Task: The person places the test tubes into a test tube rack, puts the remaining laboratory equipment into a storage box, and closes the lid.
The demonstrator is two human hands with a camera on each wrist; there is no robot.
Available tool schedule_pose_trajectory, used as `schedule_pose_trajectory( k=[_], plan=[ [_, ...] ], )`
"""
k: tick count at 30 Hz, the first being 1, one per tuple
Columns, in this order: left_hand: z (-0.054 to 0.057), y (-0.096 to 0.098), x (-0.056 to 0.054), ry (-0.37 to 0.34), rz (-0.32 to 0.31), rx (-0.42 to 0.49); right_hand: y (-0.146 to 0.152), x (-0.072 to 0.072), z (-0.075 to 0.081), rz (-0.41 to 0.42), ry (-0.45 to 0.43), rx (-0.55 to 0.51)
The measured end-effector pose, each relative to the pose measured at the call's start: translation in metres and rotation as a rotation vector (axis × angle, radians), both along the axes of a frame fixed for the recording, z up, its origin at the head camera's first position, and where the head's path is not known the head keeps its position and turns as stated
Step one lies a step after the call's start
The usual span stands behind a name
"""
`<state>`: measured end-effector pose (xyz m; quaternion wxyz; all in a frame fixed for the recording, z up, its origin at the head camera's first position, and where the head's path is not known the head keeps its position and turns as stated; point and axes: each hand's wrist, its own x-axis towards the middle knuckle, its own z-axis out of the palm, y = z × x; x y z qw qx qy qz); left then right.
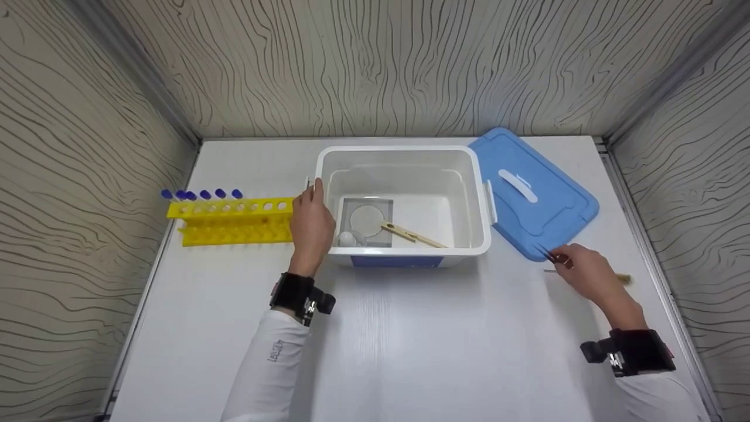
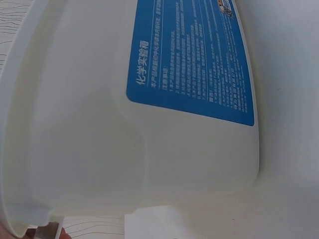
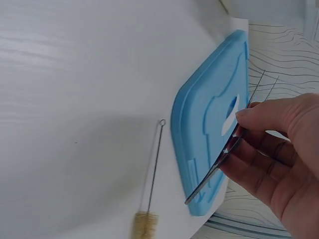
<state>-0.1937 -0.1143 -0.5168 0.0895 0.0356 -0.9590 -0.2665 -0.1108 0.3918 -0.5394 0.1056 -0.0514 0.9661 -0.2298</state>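
My left hand [image 1: 313,225] grips the left end of a white plastic box [image 1: 404,251], at its rim and side handle; in the left wrist view only fingertips show, beside the box corner. Between the thumb and fingers of my right hand [image 1: 586,272] is a pair of metal tweezers [image 3: 202,185], their thin points directed away from the palm. They are held above the table near the close corner of a blue lid [image 3: 199,109]. Inside the box lie a wooden test tube clamp [image 1: 400,231] and a grey square gauze with a pale round centre [image 1: 367,221].
A yellow test tube rack [image 1: 234,237] with several blue-capped tubes [image 1: 205,194] stands left of the box. A test tube brush [image 3: 144,226] lies on the table beneath my right hand. Patterned walls [image 1: 375,70] enclose the table at the back and sides.
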Motion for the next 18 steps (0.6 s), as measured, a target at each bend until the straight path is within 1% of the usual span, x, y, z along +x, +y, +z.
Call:
schedule_pose_trajectory(
  k=[8,11,18],
  plan=[
    [0.0,0.0,0.0,0.003,0.01,-0.004,-0.023,-0.005,0.03,-0.013,0.115,-0.043],
    [0.0,0.001,-0.001,0.002,0.013,-0.012,-0.032,-0.007,0.04,-0.018,0.18,-0.061],
    [0.001,0.001,-0.001,-0.011,0.01,-0.01,-0.053,-0.012,0.061,-0.027,0.372,-0.11]
  ],
)
